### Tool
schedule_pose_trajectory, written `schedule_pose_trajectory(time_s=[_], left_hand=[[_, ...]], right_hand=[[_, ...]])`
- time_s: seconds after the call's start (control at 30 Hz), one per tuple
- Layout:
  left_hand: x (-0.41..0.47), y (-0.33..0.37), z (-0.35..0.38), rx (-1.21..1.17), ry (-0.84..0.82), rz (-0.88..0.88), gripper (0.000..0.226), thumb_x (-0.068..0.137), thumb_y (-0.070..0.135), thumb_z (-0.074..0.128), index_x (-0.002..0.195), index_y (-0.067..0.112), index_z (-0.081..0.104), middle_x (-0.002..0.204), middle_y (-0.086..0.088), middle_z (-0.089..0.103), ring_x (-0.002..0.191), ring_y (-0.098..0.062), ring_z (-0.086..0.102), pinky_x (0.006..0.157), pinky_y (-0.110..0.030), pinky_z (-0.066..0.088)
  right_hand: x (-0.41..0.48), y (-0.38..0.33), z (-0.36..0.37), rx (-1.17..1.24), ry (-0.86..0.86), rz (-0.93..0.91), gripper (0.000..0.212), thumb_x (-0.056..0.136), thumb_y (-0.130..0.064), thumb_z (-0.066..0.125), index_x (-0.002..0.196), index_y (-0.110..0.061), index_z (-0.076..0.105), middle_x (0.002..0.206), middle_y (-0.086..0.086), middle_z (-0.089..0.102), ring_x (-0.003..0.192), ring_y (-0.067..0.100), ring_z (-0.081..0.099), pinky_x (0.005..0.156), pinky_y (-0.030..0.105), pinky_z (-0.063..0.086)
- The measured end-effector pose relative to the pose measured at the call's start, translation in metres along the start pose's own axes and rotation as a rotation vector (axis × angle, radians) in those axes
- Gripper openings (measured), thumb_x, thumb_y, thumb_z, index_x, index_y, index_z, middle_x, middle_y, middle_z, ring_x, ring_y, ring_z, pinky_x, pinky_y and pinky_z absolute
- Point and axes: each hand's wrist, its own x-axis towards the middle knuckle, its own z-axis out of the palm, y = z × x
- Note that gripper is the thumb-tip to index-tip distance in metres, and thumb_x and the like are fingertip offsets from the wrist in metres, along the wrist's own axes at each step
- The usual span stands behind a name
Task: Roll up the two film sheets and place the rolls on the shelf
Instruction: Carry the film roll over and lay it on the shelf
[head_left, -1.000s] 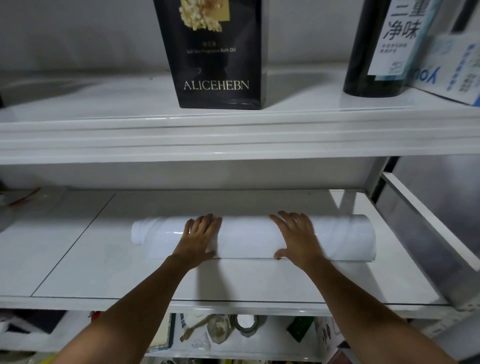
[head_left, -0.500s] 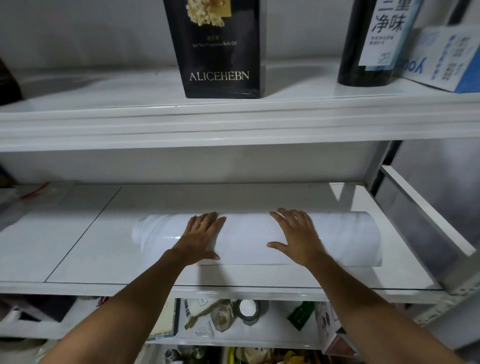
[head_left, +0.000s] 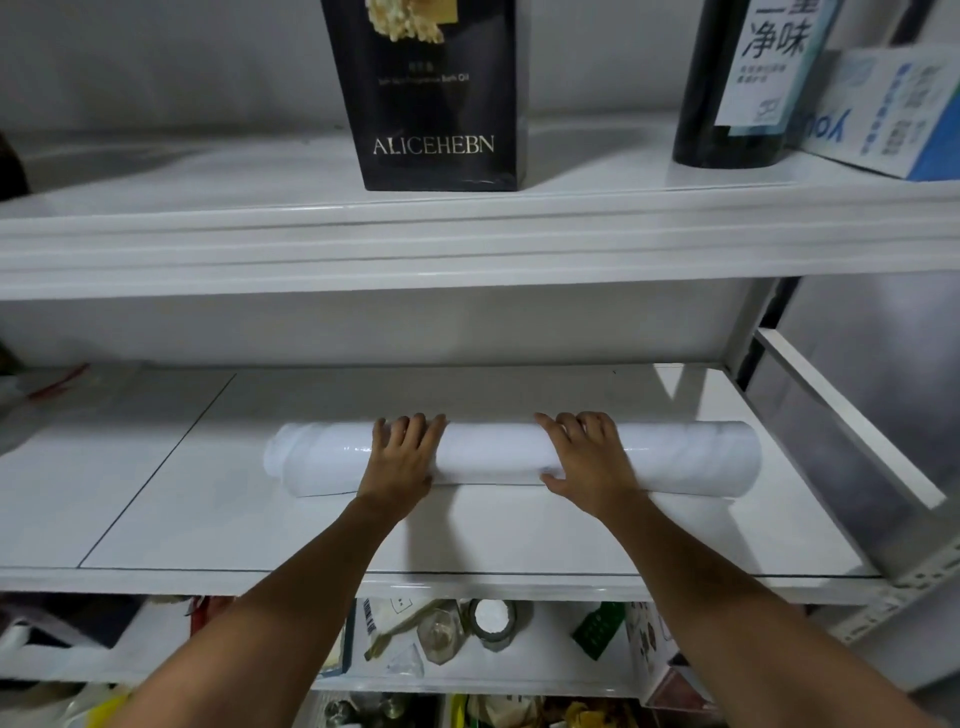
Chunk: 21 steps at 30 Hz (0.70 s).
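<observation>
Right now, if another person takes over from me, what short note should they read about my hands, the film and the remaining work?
Left hand: open, laid flat on the white film roll, left of its middle.
Right hand: open, flat on the same roll, right of its middle, thumb at the near side.
The roll lies lengthwise, left to right, on the middle shelf.
Done: one roll is on the shelf.
Left: let go of it. No second roll is in view, so the other sheet probably remains to be rolled and placed.
</observation>
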Motion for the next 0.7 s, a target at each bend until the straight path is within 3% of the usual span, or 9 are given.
schedule_pose_trajectory(time_s=[0.47,0.7], left_hand=[[0.03,0.001,0.027,0.024,-0.027,-0.072,0.099,0.034,0.031,0.088,0.122,0.01,0.048,0.103,-0.01,0.056,0.093,-0.029,0.053,0.087,-0.051,0.042],[0.031,-0.005,0.028,-0.006,-0.073,-0.018,0.115,0.03,0.05,0.088,0.127,0.011,0.041,0.113,-0.012,0.056,0.101,-0.031,0.054,0.088,-0.05,0.044]], right_hand=[[0.031,0.008,0.023,-0.044,0.03,0.013,0.075,0.057,-0.045,0.079,0.12,-0.014,0.054,0.099,0.009,0.062,0.085,0.03,0.058,0.084,0.046,0.046],[0.038,0.01,0.023,0.001,-0.014,0.047,0.084,0.047,-0.042,0.087,0.119,-0.015,0.055,0.101,0.01,0.063,0.087,0.031,0.059,0.085,0.047,0.046]])
